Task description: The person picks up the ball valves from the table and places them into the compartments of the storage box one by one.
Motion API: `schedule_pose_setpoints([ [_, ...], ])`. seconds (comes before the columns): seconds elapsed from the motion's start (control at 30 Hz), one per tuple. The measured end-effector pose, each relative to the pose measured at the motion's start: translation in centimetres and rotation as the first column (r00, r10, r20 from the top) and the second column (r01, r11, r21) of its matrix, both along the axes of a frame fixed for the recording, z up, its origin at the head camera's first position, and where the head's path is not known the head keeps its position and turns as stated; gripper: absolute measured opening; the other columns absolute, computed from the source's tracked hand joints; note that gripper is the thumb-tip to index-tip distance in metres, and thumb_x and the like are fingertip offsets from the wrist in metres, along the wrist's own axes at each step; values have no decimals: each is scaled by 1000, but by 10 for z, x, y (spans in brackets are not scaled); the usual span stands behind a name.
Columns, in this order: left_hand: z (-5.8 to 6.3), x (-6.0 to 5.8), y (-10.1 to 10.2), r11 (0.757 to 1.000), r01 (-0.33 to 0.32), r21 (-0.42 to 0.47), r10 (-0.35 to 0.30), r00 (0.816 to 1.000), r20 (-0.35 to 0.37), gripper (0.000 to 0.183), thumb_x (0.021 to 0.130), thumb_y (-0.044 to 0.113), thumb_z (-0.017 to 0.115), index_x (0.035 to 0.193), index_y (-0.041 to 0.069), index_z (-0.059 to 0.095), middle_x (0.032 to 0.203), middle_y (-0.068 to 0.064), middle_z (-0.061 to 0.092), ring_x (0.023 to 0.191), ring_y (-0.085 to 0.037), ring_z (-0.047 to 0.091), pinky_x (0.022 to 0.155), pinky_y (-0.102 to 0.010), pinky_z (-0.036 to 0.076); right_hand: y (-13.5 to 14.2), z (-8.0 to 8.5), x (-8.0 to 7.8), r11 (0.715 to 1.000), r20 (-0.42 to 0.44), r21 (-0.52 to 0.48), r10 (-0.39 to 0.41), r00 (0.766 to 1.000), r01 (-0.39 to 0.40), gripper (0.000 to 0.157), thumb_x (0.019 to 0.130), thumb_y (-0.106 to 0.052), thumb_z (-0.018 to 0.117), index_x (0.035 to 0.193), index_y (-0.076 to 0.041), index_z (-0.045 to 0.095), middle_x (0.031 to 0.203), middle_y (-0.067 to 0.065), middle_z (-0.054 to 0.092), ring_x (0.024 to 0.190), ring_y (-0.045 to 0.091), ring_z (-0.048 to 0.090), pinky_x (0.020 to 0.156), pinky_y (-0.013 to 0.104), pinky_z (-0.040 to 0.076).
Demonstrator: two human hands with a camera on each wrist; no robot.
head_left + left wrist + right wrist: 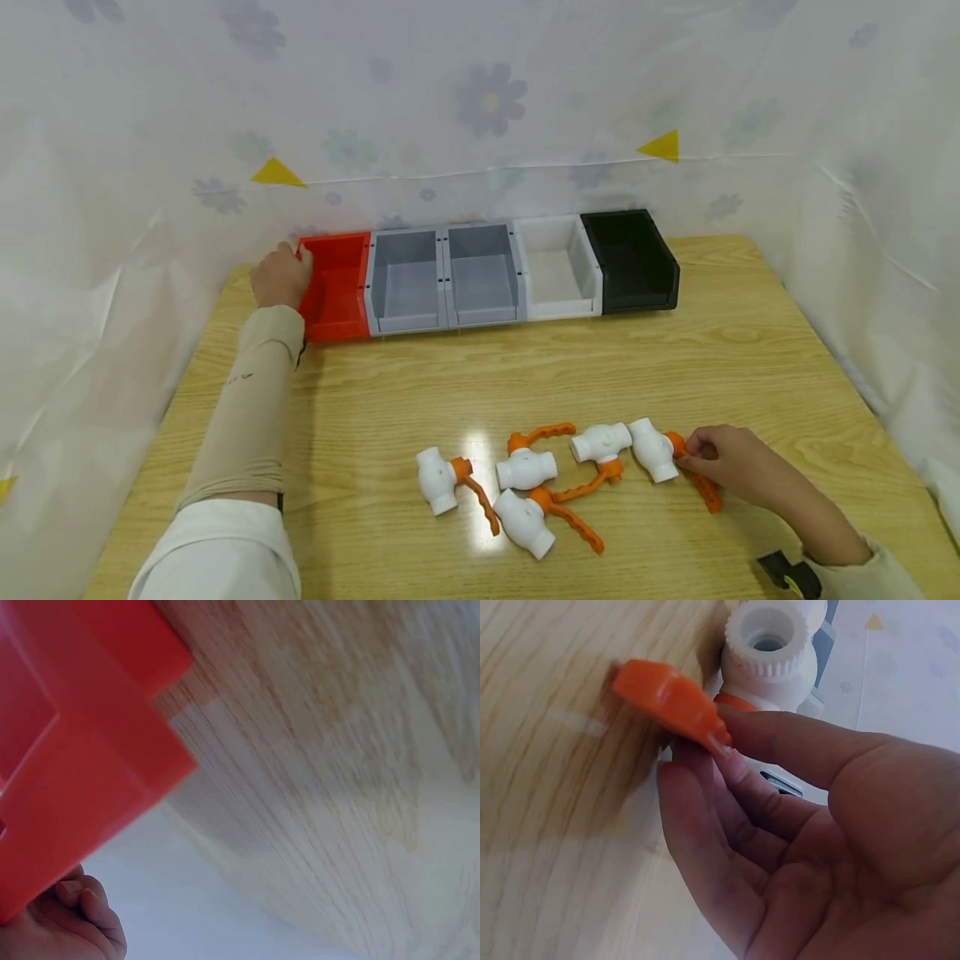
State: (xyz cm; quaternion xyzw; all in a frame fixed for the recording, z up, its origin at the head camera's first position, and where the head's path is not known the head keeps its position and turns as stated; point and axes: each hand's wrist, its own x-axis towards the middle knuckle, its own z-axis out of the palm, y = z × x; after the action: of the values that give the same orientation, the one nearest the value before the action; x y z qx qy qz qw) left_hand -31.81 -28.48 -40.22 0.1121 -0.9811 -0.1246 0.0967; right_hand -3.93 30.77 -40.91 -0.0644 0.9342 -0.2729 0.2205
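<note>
Our right grip (738, 464) pinches a white plastic valve (653, 451) by its orange handle (706, 492).
In head view, the valve is at four o'clock; at nine, our left grip (281, 277) clasps a red plastic bin (337, 323).

5 valves (527, 471) on tbl (420, 383); row of 5 bins (483, 317) behind.
</note>
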Motion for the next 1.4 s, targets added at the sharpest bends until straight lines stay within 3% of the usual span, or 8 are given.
schedule_pose_setpoints([
  [0.5, 1, 2, -2, 1000, 3, 8, -3, 999, 32, 52, 96, 35, 21, 99, -10, 47, 97, -35, 54, 90, -51, 53, 76, -59, 41, 4, -6, 1, 998, -113, 4, 68, 991, -68, 13, 87, -24, 64, 84, -11, 62, 66, -8, 55, 55, 3, 45, 51, 24, 39],
  [1.03, -2, -1, -3, 1000, 8, 6, -8, 1000, -4, 52, 96, 35, 22, 96, -10, 47, 92, -35, 55, 86, -51, 53, 74, -59, 41, 2, -3, -3, 999, -239, 40, 21, 971, -12, 11, 87, -23, 64, 82, -12, 63, 68, -10, 57, 59, 1, 50, 53, 23, 42],
  [1.4, 1, 1, 0, 1000, 6, 13, -6, 1000, -1, 51, 96, 35, 22, 95, -10, 48, 92, -35, 55, 86, -51, 54, 74, -58, 42, 11, 6, -19, 999, -331, 38, 14, 943, -2, 11, 87, -18, 64, 81, -9, 64, 69, -9, 59, 58, 2, 51, 51, 23, 43],
])
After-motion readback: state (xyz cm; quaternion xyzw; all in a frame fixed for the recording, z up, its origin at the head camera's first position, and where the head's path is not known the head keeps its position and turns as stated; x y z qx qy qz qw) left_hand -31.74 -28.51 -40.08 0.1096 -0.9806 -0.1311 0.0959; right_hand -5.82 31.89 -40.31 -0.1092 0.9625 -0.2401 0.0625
